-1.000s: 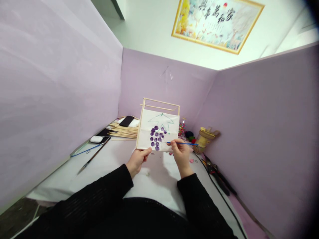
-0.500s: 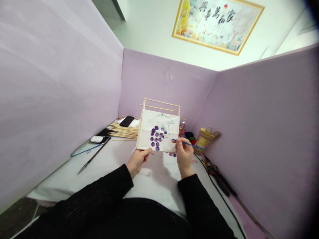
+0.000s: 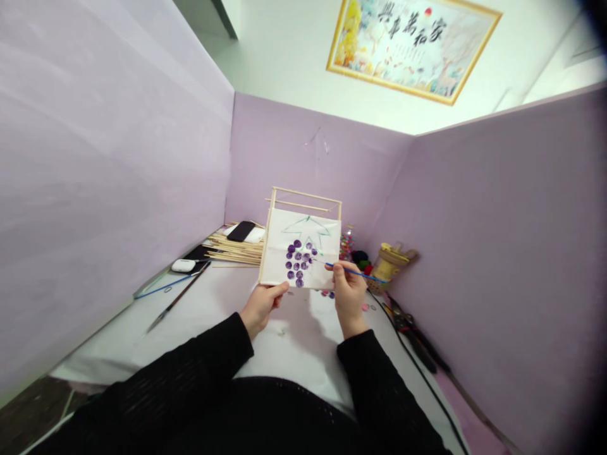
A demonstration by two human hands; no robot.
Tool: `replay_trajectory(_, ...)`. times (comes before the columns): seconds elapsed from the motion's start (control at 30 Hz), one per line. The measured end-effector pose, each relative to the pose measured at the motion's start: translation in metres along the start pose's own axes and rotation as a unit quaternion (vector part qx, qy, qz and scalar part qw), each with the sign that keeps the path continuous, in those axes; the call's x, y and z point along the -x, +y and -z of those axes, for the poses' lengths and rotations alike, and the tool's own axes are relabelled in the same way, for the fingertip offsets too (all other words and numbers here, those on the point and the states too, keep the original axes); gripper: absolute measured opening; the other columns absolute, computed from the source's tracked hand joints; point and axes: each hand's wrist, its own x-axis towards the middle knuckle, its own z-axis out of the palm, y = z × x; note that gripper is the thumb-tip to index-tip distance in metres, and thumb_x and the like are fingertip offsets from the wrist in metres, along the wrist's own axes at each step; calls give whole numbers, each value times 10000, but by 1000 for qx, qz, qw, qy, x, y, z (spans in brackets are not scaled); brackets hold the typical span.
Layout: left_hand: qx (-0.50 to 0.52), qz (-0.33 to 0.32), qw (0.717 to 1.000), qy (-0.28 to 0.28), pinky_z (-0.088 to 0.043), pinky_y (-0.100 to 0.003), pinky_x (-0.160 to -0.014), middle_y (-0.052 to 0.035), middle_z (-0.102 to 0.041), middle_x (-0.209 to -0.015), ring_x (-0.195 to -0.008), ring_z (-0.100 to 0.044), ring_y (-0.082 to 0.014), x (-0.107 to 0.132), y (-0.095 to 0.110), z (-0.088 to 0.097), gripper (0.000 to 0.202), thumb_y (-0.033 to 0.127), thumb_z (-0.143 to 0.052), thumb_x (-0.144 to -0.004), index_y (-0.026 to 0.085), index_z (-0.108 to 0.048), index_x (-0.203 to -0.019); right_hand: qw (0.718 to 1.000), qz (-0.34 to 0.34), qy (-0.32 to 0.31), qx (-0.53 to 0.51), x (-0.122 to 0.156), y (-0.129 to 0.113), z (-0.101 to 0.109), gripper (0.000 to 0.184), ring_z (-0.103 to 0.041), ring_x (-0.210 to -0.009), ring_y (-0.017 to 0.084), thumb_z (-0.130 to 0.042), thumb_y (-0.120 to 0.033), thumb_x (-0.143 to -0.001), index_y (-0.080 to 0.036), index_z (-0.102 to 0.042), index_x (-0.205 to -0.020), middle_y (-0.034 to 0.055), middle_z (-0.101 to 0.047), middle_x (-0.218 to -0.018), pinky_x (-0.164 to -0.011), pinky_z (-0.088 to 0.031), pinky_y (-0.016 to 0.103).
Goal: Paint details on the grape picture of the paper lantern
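- Between the two hands, raised off the desk (image 3: 227, 316), stands a paper lantern panel (image 3: 300, 256) on a light wooden frame (image 3: 303, 199), painted face toward the camera.
- Left hand (image 3: 262, 305): thumb and fingers pinch the panel's lower left edge and bear its weight.
- Right hand (image 3: 348, 292): closed on a thin blue brush (image 3: 353, 272), pinched near the front of the handle; handle runs out to the right, tip reaches left onto the paper.
- Tip sits at the right side of the purple grape cluster (image 3: 298, 263), below the green leaf outline (image 3: 307, 229).
- Judgement: the paper is thin and stretched, so a light touch seems called for. The left-hand pinch should keep the frame from swinging. Short dabs would keep each grape round and separate from its neighbours.
- Risk, judged: the right hand's heel may smear wet grapes if it rests on the panel.
- Right of the right hand, by the partition: a yellow basket-like container (image 3: 389, 261); contents cannot be made out.
- Just left of it: coloured beads (image 3: 347, 243) and dark pom-poms, apparently loose.
- Far left of the left hand: bundle of bamboo sticks (image 3: 236, 249), a second brush (image 3: 177, 297).
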Motion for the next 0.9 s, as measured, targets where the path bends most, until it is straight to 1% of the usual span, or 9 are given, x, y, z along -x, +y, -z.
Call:
replay_trajectory(0.17,6,-2,1000,3,-219,-226,-439,62,-427,-464,-427,-325,-58,1,0,-1,352,369,-793,-584,172,-501,-575,999,3,-22,33,-1,0,0,233,-550,-564,124,-611,-405,-834,-173,-621,-822,35,-705,-736,-553,-415,254)
replay_trajectory(0.23,8,0,1000,3,-221,-225,-439,64,-428,-466,-426,-325,-57,0,0,-1,352,367,-796,-579,171,-503,-578,999,2,-18,30,-1,-1,1,239,-556,-563,126,-604,-412,-836,-174,-616,-824,34,-704,-731,-549,-417,255)
replay_trajectory(0.33,7,4,1000,5,-225,-223,-439,63,-440,-474,-426,-331,-57,0,0,-1,343,363,-796,-577,170,-513,-590,1000,13,-4,28,-2,-2,0,249,-547,-541,121,-591,-420,-842,-172,-613,-846,41,-708,-749,-522,-405,250)
replay_trajectory(0.5,6,3,1000,7,-226,-220,-438,64,-437,-469,-425,-326,-55,0,0,0,346,358,-795,-578,170,-505,-589,999,2,-29,35,-3,0,0,233,-563,-575,129,-605,-406,-838,-174,-616,-820,35,-707,-733,-549,-410,249)
replay_trajectory(0.63,9,5,1000,6,-231,-216,-439,65,-444,-480,-431,-330,-54,1,1,0,339,352,-798,-577,167,-516,-609,1000,10,-9,20,-3,0,0,224,-520,-518,110,-599,-400,-843,-176,-616,-841,29,-713,-747,-518,-394,244)
replay_trajectory(0.8,12,5,1000,9,-226,-217,-435,64,-442,-470,-428,-331,-55,2,2,-1,344,351,-804,-566,166,-516,-604,999,9,-37,39,-3,-3,0,224,-532,-526,115,-602,-397,-837,-174,-619,-823,34,-710,-739,-518,-413,250)
replay_trajectory(0.9,10,6,1000,11,-229,-218,-435,60,-445,-468,-427,-337,-57,1,2,-1,342,353,-805,-560,166,-522,-599,999,9,-20,33,-4,-3,0,220,-526,-512,112,-596,-396,-841,-177,-611,-830,34,-712,-743,-504,-420,250)
